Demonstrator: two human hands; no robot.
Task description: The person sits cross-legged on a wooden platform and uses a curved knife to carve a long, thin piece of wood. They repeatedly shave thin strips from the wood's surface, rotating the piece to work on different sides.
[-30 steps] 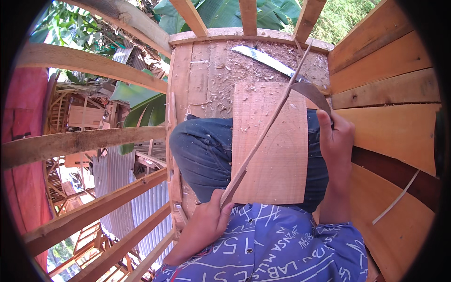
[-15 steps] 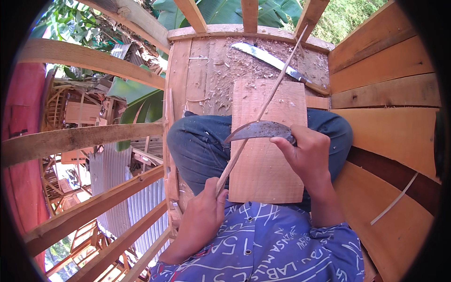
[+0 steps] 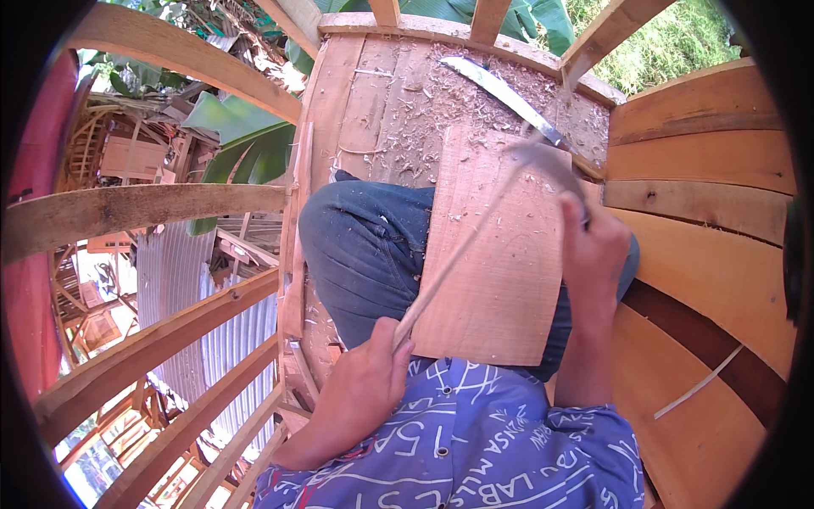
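Observation:
My left hand [image 3: 366,386] is closed around the near end of a thin wooden stick [image 3: 462,250]. The stick slants up and to the right across a flat wooden board [image 3: 500,297] that lies over my lap. In my closed right hand [image 3: 596,250] is a curved knife [image 3: 553,168], its dark blade smeared by motion. The blade is at the far part of the stick; blur hides whether they touch. Beyond the board, a long machete [image 3: 500,92] lies on the floor, its wooden handle toward the right wall.
Wood shavings [image 3: 424,110] litter the plank floor in front of me. Slatted wooden rails [image 3: 144,208] stand on my left, and a plank wall [image 3: 695,187] closes the right side. A thin pale strip [image 3: 699,382] rests against the wall's lower planks.
My right hand has moved the curved knife away from me and to the right, from the stick's middle toward its far part. My left hand keeps its hold. The view has shifted slightly.

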